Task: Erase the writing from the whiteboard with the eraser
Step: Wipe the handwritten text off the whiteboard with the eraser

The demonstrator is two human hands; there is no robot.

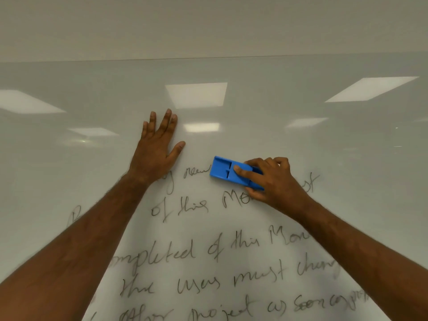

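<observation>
A glossy whiteboard [254, 107] fills the view. Several lines of black handwriting [192, 251] cover its lower half. My right hand [275, 181] grips a blue plastic eraser [223, 169] and presses it flat on the board over the top line of writing, just right of a word fragment. My left hand [157, 147] rests flat on the board with fingers spread, up and to the left of the eraser, holding nothing. Both forearms hide parts of the writing.
The board's top edge [208, 58] runs across the upper part of the view, with a plain wall [208, 24] above it. Ceiling light reflections [196, 95] show on the unwritten upper board.
</observation>
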